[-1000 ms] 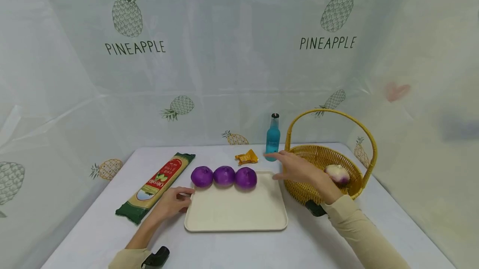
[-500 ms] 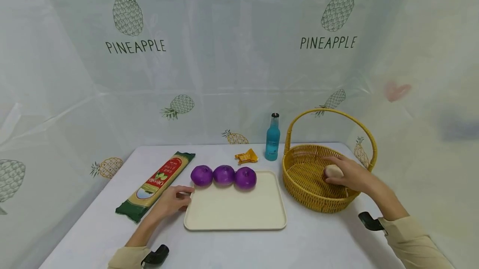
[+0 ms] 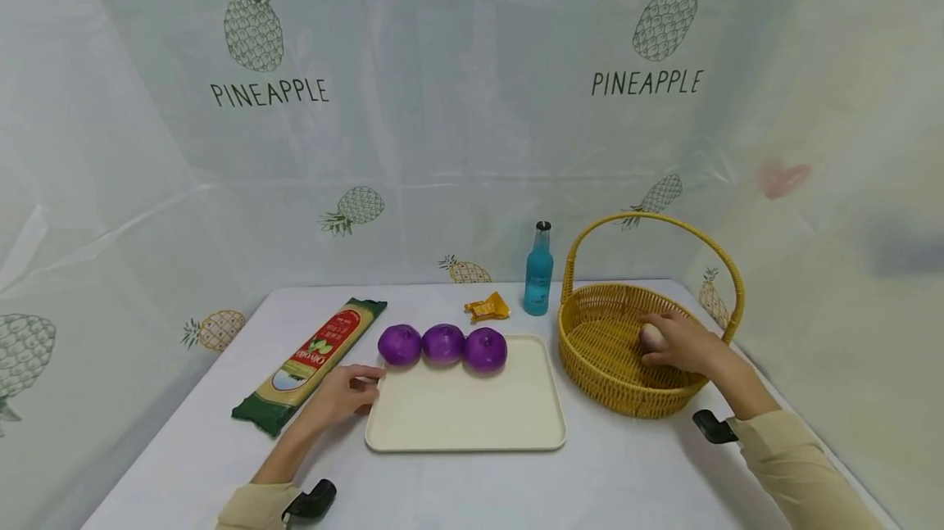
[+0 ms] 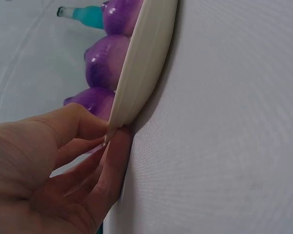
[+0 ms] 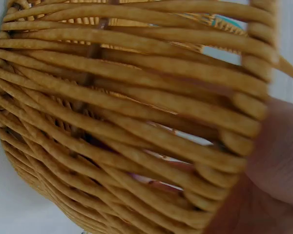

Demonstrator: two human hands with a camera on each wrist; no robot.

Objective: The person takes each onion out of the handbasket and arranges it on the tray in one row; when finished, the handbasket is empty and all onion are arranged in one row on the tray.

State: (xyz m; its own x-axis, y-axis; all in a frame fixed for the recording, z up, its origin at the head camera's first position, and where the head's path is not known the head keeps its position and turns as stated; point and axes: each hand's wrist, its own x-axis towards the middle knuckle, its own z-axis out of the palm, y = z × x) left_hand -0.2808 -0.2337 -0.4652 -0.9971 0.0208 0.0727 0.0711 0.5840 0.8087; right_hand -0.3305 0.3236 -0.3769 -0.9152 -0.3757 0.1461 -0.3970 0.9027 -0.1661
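Note:
My left hand (image 3: pixel 341 397) pinches the left rim of a cream tray (image 3: pixel 472 423); the left wrist view shows thumb above and fingers beneath the tray's edge. Three purple onions (image 3: pixel 443 345) sit in a row along the tray's back left. Over at the right, my right hand (image 3: pixel 686 343) reaches into a yellow wicker basket (image 3: pixel 601 378) and grips a white and purple onion (image 3: pixel 652 338), mostly covered by the fingers. In the right wrist view the basket's woven wall (image 5: pixel 136 97) hides most of the hand and onion.
A green and gold packet with a red label (image 3: pixel 317 354) lies left of the tray. Behind the tray are an orange-wrapped snack (image 3: pixel 487 307) and an upright blue bottle (image 3: pixel 538 272). The basket's tall handle (image 3: pixel 652 217) arches above its opening.
My right hand has moved from above the basket's left side to the onion inside, and its fingers have closed round it. The left hand has stayed at the tray's edge.

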